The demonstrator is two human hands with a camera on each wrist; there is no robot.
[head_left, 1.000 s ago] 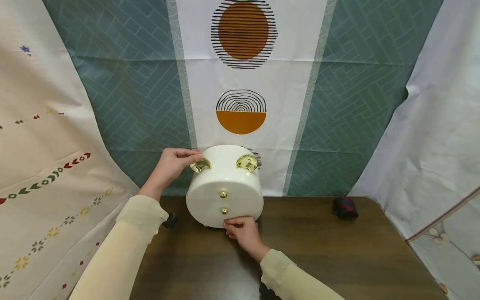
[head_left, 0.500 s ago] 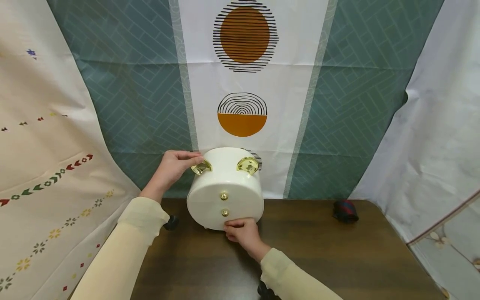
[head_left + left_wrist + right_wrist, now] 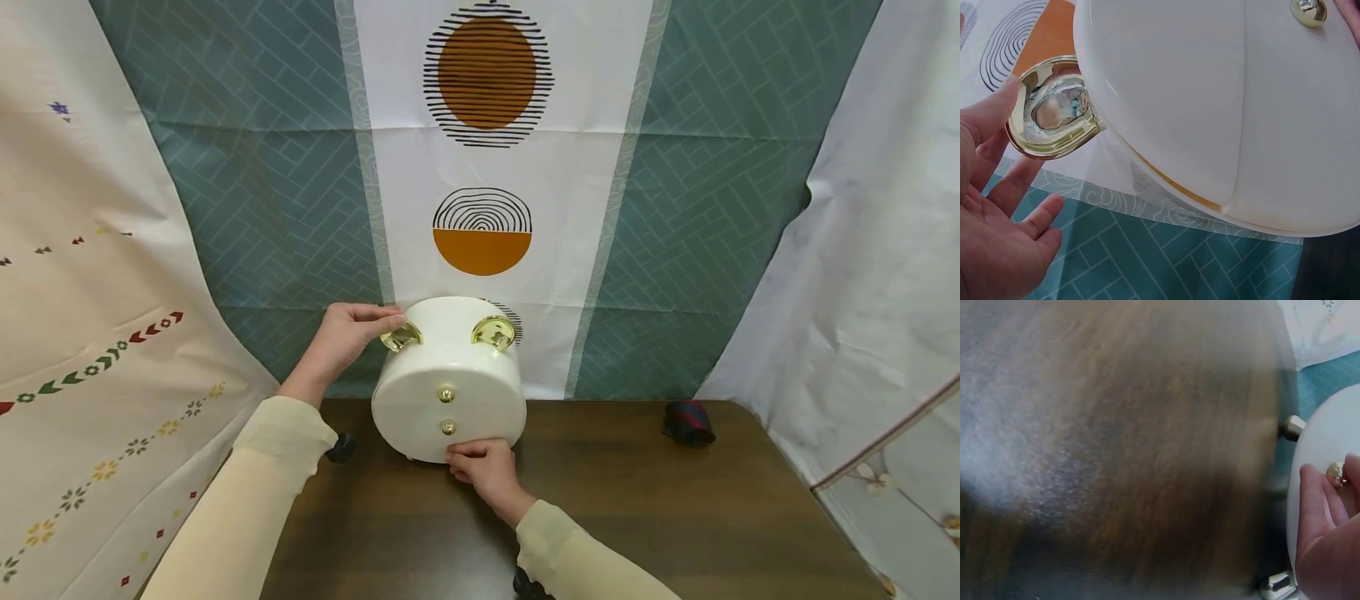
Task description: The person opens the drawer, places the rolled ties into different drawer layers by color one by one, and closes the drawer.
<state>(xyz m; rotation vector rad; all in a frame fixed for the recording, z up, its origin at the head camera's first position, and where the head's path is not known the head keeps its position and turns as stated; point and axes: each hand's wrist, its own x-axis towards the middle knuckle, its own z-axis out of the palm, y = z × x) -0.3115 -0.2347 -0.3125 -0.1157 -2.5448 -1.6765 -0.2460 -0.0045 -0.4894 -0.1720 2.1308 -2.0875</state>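
A large white round twin-bell alarm clock [image 3: 480, 375] stands on the table with its back toward me. It has two gold bells on top and gold knobs on the back. My left hand [image 3: 347, 337] holds the rim of the left gold bell [image 3: 1054, 106] between thumb and fingers; its other fingers spread loosely below. Low on the clock's back, my right hand [image 3: 487, 475] pinches a small gold knob [image 3: 1336, 474], partly hidden by the fingers. Two more knobs show above that hand. Gold feet [image 3: 1294, 428] stick out at the clock's bottom edge.
The dark wooden table [image 3: 637, 500] carries a rolled dark red and blue striped tie [image 3: 689, 422] at the back right. Behind the clock hangs a green and white patterned cloth [image 3: 712, 208]. Pale curtains flank both sides.
Both hands stay in the same places on the clock. The head view shifts slightly; no clear movement of the clock shows.
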